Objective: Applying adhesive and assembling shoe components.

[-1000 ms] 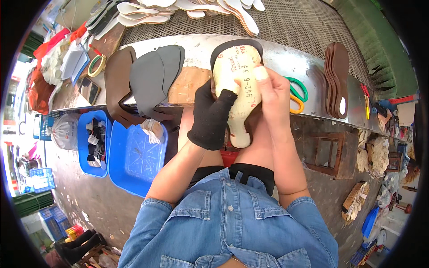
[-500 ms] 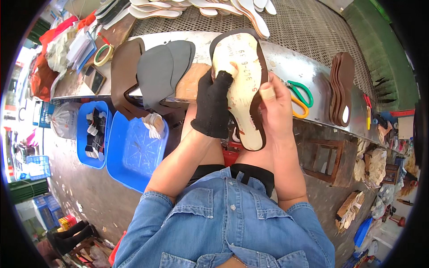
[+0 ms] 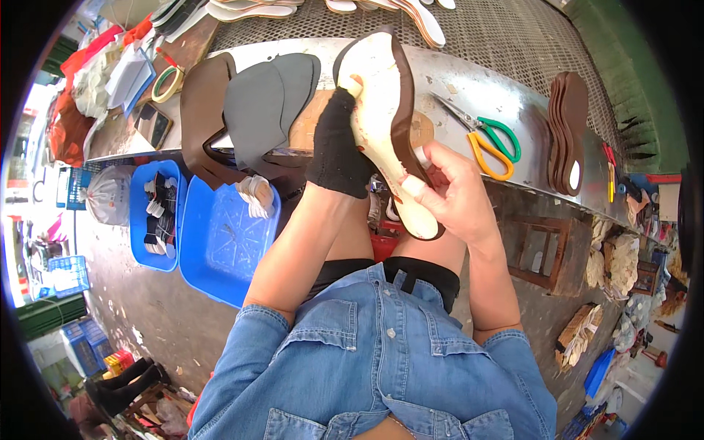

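A shoe insole [image 3: 378,81] with a cream underside and a dark brown leather border is held up over my lap, its wide end pointing away from me. My left hand [image 3: 339,147], in a black fingerless glove, grips its left side, the thumb lying on the cream face. On the right edge, near the narrow end, my right hand [image 3: 462,192] pinches the border between thumb and fingers; light tape wraps its thumb and a fingertip. Scissors [image 3: 475,126] with green and yellow handles lie on the metal bench just beyond my right hand.
Brown leather pieces [image 3: 199,110] and grey sheets [image 3: 253,110] overlap the bench's left edge. A stack of brown insoles [image 3: 568,132] stands at right. White insoles [image 3: 419,23] lie on the far mesh. Blue bins [image 3: 220,275] sit below left; a wooden stool [image 3: 568,264] is under the bench.
The insole has tilted, its wide end shifting up and left and its narrow end right. My right hand has slid down its edge toward the narrow end. The scissors show more fully.
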Demonstrator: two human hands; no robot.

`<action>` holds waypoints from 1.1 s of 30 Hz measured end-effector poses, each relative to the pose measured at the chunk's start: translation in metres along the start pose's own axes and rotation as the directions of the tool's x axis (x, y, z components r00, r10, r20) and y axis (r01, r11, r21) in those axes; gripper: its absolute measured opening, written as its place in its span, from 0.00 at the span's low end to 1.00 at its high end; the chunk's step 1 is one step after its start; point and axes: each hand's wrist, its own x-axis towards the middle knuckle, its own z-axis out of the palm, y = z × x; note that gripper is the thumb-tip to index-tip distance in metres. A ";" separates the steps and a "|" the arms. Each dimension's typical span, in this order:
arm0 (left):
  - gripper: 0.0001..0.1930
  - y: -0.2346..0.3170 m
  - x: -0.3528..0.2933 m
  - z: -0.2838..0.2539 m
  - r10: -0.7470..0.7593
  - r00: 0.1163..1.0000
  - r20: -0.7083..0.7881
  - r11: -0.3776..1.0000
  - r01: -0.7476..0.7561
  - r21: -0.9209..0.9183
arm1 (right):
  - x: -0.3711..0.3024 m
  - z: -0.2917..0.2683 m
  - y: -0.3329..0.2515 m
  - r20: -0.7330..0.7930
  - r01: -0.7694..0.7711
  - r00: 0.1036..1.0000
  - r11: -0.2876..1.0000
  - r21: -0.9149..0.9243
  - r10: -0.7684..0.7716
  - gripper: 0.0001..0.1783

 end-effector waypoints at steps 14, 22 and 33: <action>0.18 -0.017 0.043 -0.051 0.107 0.988 0.112 0.826 -0.151 0.543 | -0.033 -0.109 0.031 -0.630 -0.026 0.713 0.886 -0.463 -0.308 0.27; 0.11 -0.005 0.048 -0.050 0.217 0.954 0.206 0.597 -0.296 0.745 | -0.040 -0.204 0.077 -0.758 -0.676 0.490 0.361 -0.642 -0.430 0.26; 0.11 -0.001 0.075 -0.074 0.444 0.844 0.301 0.150 -0.401 0.904 | 0.142 -0.115 0.070 -0.450 -0.029 0.826 0.773 -0.634 -0.338 0.17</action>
